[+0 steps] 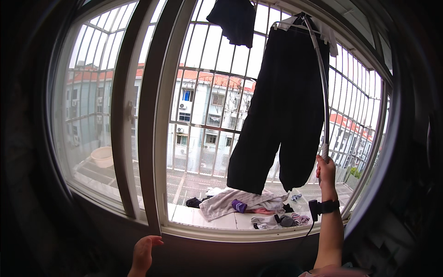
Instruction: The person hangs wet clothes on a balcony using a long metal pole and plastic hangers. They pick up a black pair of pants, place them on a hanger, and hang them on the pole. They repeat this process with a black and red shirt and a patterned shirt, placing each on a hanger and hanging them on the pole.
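Observation:
My right hand is closed round the grip of a long metal clothes pole, which rises to the top of a white clip hanger. Black trousers hang from that hanger, their legs over the window opening. Whether the pole's tip is hooked on the hanger I cannot tell. A black band with a small device sits on my right wrist. My left hand is low, just below the window frame, holding nothing, its thumb and fingers partly apart.
Laundry lies on the white-tiled sill: a light towel, a purple item, grey cloth and striped cloth. A dark garment hangs above. Window frames stand left; metal bars enclose the ledge. A basin sits behind the left pane.

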The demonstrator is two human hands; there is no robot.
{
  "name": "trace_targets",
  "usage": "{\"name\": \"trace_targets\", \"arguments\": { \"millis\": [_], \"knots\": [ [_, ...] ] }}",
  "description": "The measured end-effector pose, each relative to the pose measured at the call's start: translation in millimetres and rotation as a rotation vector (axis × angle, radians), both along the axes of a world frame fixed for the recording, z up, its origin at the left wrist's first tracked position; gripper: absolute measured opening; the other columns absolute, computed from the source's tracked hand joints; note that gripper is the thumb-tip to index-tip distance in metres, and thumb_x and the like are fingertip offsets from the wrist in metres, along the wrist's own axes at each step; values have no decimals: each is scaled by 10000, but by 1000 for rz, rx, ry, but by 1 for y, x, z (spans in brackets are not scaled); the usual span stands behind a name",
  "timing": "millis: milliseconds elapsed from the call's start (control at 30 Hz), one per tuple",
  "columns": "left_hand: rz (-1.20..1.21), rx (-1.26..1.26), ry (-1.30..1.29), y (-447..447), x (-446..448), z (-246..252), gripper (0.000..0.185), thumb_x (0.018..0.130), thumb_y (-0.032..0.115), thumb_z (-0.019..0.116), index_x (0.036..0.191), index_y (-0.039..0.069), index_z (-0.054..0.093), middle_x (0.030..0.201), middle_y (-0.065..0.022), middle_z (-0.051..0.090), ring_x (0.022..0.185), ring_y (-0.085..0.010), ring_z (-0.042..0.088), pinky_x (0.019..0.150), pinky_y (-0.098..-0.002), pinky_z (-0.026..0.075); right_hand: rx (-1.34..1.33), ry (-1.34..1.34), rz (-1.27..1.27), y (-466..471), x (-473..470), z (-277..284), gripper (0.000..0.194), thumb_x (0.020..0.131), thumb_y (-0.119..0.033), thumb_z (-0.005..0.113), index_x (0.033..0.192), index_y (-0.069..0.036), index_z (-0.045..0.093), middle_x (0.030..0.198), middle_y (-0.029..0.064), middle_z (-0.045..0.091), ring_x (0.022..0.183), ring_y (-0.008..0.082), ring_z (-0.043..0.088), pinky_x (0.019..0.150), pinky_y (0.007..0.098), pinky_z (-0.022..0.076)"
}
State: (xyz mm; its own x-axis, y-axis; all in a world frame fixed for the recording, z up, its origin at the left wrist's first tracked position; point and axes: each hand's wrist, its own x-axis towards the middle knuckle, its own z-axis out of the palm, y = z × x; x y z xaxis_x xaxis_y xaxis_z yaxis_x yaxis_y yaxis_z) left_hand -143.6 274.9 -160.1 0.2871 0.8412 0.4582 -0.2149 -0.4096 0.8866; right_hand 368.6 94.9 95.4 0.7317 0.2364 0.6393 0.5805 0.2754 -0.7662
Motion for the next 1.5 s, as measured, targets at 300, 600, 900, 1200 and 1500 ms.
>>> {"name": "trace_targets", "arguments": {
  "millis": [300, 600, 900, 1200, 1500],
  "knots": [
    [12, -85, -71, 40, 16, -19, 480, 986, 374, 353, 968, -32, 610, 805, -115, 653, 766, -187, 638, 760, -296, 490, -28, -106, -140, 38, 50, 80, 279, 841, -266, 650, 732, -74, 479, 523, -23, 426, 361, 68, 385, 325, 234, 304],
    [27, -137, -112, 79, 38, -36, 451, 989, 322, 348, 946, -43, 610, 773, -105, 649, 733, -172, 635, 719, -280, 482, 3, -9, -79, 82, 67, 126, 318, 835, -345, 661, 714, -119, 472, 541, -39, 453, 380, 58, 402, 335, 224, 313],
    [121, -106, -32, 85, 34, -32, 446, 990, 310, 340, 950, -40, 614, 744, -98, 647, 695, -164, 632, 704, -269, 487, 61, -8, 24, 87, 91, 182, 351, 876, -374, 597, 645, -137, 479, 485, -49, 409, 341, 56, 323, 336, 196, 233],
    [166, -95, -20, 79, 29, -23, 458, 989, 335, 344, 950, -31, 615, 728, -90, 639, 692, -166, 633, 684, -270, 494, -3, -73, -279, 47, 144, 160, 326, 859, -323, 611, 640, -129, 467, 465, -45, 391, 339, 73, 354, 328, 218, 259],
    [5, -81, 18, 85, 54, -10, 459, 995, 329, 333, 973, -36, 611, 741, -95, 642, 699, -165, 631, 687, -269, 496, -6, -64, -305, -8, 148, 45, 237, 854, -268, 613, 768, -87, 487, 521, -16, 433, 359, 78, 398, 321, 246, 316]
  ]
}}
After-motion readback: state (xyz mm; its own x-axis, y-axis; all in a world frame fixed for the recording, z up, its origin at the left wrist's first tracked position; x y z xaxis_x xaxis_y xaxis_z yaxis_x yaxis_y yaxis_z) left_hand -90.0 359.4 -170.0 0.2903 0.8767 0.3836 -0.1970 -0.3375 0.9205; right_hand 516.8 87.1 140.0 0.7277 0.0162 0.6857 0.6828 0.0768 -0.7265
